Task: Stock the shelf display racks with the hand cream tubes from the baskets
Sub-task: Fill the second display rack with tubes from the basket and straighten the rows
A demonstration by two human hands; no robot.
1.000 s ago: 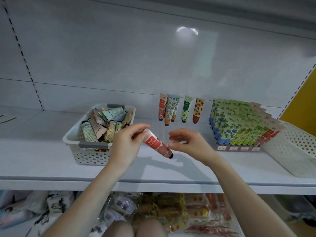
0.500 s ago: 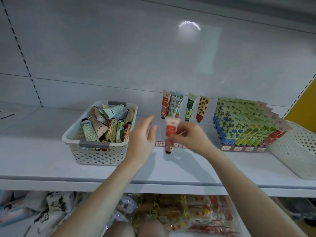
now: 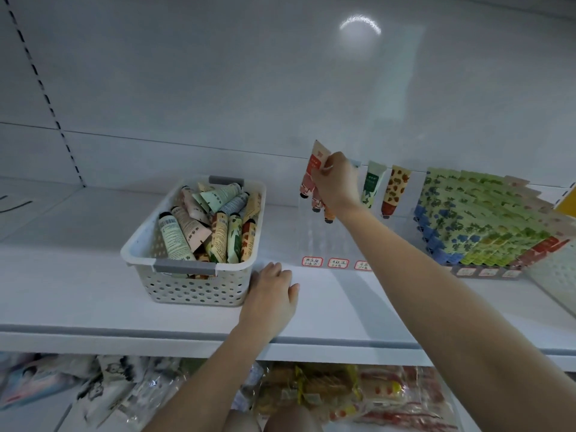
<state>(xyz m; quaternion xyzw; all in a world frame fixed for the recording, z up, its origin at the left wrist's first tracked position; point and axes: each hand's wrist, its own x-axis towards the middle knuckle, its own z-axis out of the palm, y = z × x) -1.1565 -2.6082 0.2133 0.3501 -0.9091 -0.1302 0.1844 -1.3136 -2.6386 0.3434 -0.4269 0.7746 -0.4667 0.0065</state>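
A white perforated basket (image 3: 199, 288) full of mixed hand cream tubes (image 3: 215, 222) sits on the shelf at the left. My right hand (image 3: 338, 185) pinches a red and cream tube (image 3: 313, 169) by its upper end, cap down, at the back of a clear display rack (image 3: 324, 244). My hand hides the tubes behind it. A green tube (image 3: 371, 188) and an orange spotted tube (image 3: 394, 191) stand in the rack to the right. My left hand (image 3: 271, 294) rests flat on the shelf beside the basket's right front corner.
A second rack (image 3: 480, 219), packed with several rows of green, blue and red tubes, stands at the right. An empty white basket (image 3: 558, 275) lies at the far right edge. Price labels (image 3: 325, 262) line the rack's front. Snack packets (image 3: 327, 394) fill the shelf below.
My right hand has carried the red tube from in front of me up to the back of the clear rack. My left hand let go of it and dropped onto the shelf by the basket.
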